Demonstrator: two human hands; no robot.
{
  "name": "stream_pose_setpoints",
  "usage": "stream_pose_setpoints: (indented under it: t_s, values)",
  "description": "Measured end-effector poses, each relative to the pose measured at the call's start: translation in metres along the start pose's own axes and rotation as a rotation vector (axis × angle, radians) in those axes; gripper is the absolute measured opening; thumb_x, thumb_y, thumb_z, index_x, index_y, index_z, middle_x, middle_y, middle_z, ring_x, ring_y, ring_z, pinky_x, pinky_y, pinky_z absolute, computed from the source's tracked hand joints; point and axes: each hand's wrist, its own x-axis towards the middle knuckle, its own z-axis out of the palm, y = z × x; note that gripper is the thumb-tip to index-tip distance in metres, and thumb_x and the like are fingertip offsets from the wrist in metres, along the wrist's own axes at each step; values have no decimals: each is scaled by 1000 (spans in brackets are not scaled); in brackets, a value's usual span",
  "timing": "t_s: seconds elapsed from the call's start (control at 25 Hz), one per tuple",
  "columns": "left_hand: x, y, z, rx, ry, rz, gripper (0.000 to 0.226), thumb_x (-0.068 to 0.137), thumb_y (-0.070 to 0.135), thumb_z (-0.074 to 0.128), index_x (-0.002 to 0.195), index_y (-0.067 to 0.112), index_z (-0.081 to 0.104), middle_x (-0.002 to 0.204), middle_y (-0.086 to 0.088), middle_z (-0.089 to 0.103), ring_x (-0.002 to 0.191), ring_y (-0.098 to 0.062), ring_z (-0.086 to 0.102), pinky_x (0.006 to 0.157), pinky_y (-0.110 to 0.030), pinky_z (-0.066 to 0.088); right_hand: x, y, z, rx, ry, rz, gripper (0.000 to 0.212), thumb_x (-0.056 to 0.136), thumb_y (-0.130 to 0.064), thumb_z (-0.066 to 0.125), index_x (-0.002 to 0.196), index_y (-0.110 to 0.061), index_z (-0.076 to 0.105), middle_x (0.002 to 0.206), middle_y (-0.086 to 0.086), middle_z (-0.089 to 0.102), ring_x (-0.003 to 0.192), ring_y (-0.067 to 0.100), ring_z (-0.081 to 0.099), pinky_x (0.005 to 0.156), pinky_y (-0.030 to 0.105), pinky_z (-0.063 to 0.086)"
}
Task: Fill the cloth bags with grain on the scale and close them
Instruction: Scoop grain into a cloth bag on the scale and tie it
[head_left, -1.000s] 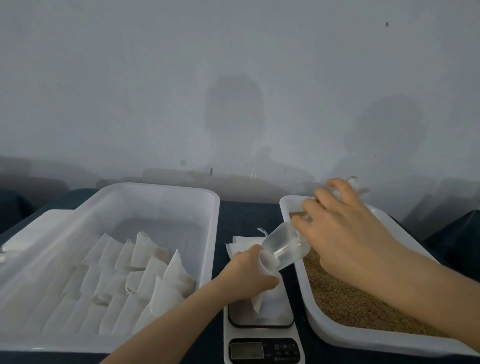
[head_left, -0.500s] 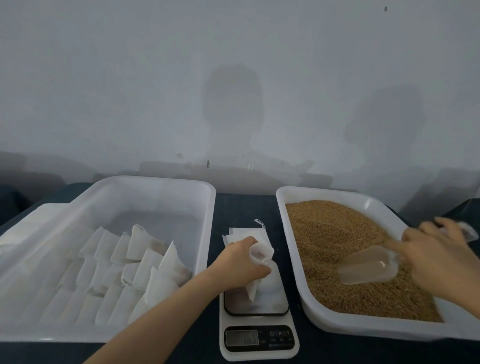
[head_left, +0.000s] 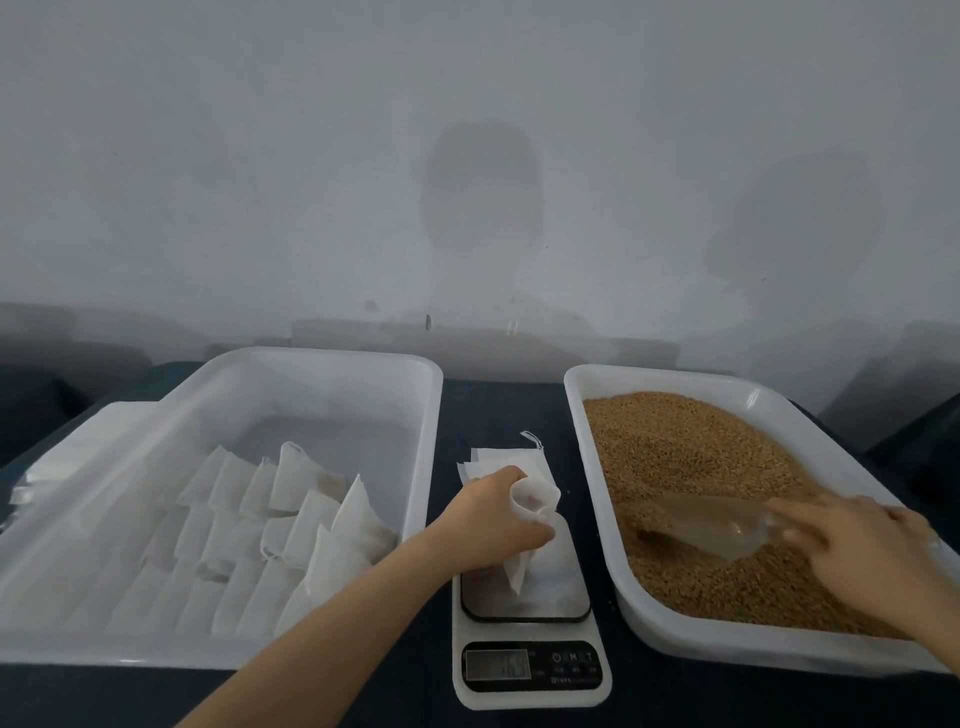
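Observation:
My left hand (head_left: 493, 525) grips a white cloth bag (head_left: 535, 499) upright on the scale (head_left: 527, 660), its mouth held wide. My right hand (head_left: 878, 545) holds the handle of a clear plastic scoop (head_left: 711, 522). The scoop lies low in the brown grain (head_left: 675, 457) that fills the white tray (head_left: 587, 395) on the right. Behind the scale lies a small stack of flat bags (head_left: 498, 460) with a drawstring loop showing.
A large white bin (head_left: 332, 364) on the left holds several filled bags (head_left: 291, 519) in rows. A dark cloth (head_left: 498, 405) covers the table. A grey wall stands close behind the trays.
My right hand carried the scoop from the bag's mouth rightward to the grain tray and lowered it into the grain. My left hand kept hold of the bag.

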Motion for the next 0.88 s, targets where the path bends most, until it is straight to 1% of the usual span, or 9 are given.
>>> stream_pose_setpoints:
  t_s: [0.12,0.2,0.24,0.32,0.4,0.6,0.72,0.84,0.88]
  values:
    - [0,-1,0,6,9,8,39,73,41,69,105,36,48,91,19,54,79,-4,56,58,-12,38,-3,7,-3,104,-16,47,37,91,-26,55,125,-41,55,122,-7,61,110,18,53,103,48,35]
    - [0,-1,1,7,4,8,41,73,41,69,107,36,47,92,19,54,81,-5,56,59,-12,39,-6,9,-4,124,-13,79,36,90,-27,57,123,-43,55,121,-8,62,99,15,56,102,45,34]
    - [0,-2,1,8,3,8,41,73,42,69,107,36,47,92,20,54,81,-5,56,59,-12,39,-8,9,-4,158,-25,92,37,90,-27,58,122,-44,55,121,-8,62,98,15,56,102,45,35]
    - [1,-2,1,10,1,6,41,73,41,69,107,35,47,93,19,54,82,-6,56,60,-13,40,-11,7,-5,253,-64,105,37,89,-25,59,122,-42,56,125,-6,61,107,18,57,102,48,39]
    - [1,-1,1,14,-1,6,40,73,41,69,106,34,48,93,19,54,82,-6,57,60,-13,40,-14,8,-7,290,-71,115,38,88,-22,60,122,-40,57,125,-5,61,109,20,57,100,48,41]
    - [1,-1,2,17,-5,-4,40,73,41,69,106,34,48,92,18,54,81,-6,57,59,-13,40,-17,10,-13,242,-5,121,36,87,-19,63,119,-35,61,120,-4,64,100,16,58,93,40,43]
    - [1,-1,2,19,-7,-7,42,72,42,68,108,33,48,93,17,54,81,-8,57,59,-13,40,-18,8,-18,275,-26,123,36,87,-16,62,120,-33,61,124,-2,63,93,12,57,90,38,44]
    - [2,-2,2,18,-16,-13,44,73,41,68,111,33,47,96,15,55,82,-9,57,60,-14,41,-20,8,-20,219,-56,133,36,89,-23,60,121,-38,59,119,-6,65,90,10,58,87,38,46]
    - [2,-2,3,14,-20,-15,45,73,41,68,112,32,47,97,15,55,83,-9,57,61,-15,41,-20,7,-20,190,-59,130,35,89,-26,59,121,-41,57,116,-10,65,87,8,57,90,40,46]
